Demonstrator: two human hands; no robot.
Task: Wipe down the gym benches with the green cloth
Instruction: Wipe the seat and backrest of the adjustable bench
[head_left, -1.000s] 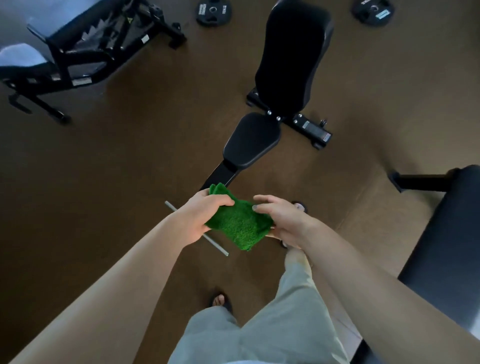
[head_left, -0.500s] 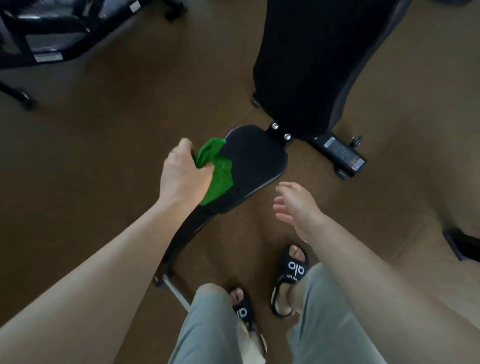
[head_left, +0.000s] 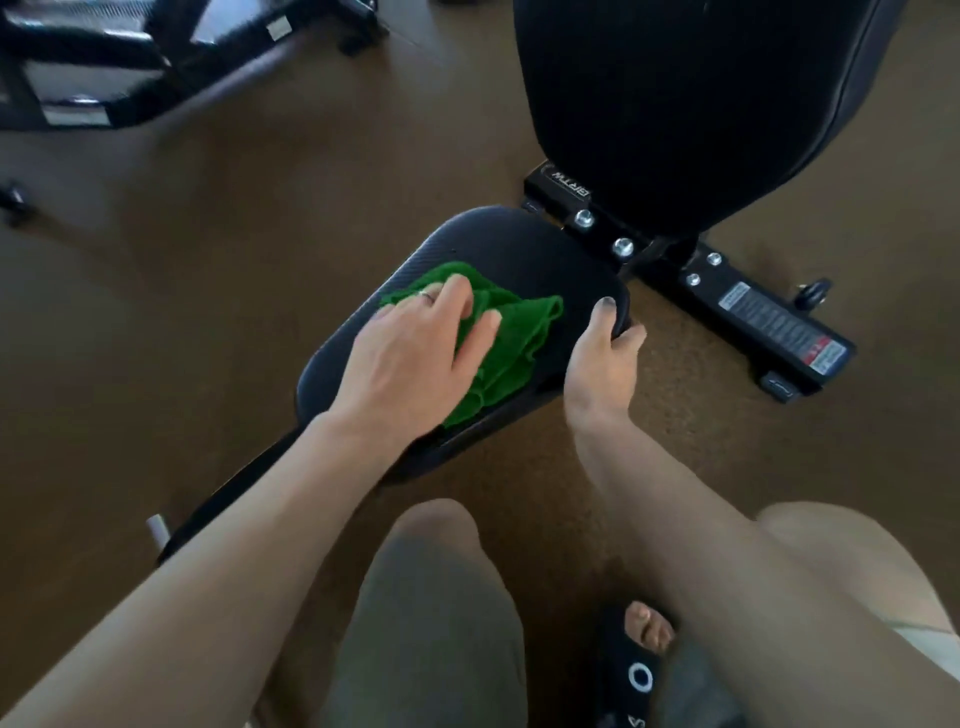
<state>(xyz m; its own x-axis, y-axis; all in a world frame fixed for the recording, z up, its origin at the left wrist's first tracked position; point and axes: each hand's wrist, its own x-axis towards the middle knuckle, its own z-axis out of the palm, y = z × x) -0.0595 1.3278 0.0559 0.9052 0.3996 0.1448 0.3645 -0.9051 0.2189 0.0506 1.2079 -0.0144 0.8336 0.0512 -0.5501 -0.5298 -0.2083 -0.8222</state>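
The left hand's fingers (head_left: 470, 317) lie spread and nearly straight on the green cloth (head_left: 511, 343), pressing it flat against the pad rather than clutching it; a ring shows on one finger; the left hand (head_left: 410, 358) covers the cloth's near-left part, while the rest fans out in loose folds toward the right. The right hand (head_left: 602, 358) is curled over the right edge of the seat pad (head_left: 519, 249), thumb on top and fingers wrapped beneath the rim, so it grips the pad itself and touches no cloth; it looks to be steadying the seat.

The cloth lies on the middle of the black textured seat pad, which tilts up toward the upright backrest (head_left: 691, 93) just beyond it; two bolts on the hinge bracket (head_left: 602, 234) join the two; the bench's base bar (head_left: 769, 322) with its warning label sits on the brown floor (head_left: 260, 197) to the right. Another bench frame (head_left: 130, 62) stands well apart at the upper left; the person's knees and a sandalled foot (head_left: 644, 634) fill the bottom of the view.

By my reading the step in hand is wiping the seat of this bench, and it seems barely begun; the far end by the hinge and the left rim are uncovered by the cloth. The next move calls for sweeping the flat palm across those areas under steady pressure, keeping the cloth from bunching; afterwards the backrest, then the other benches.
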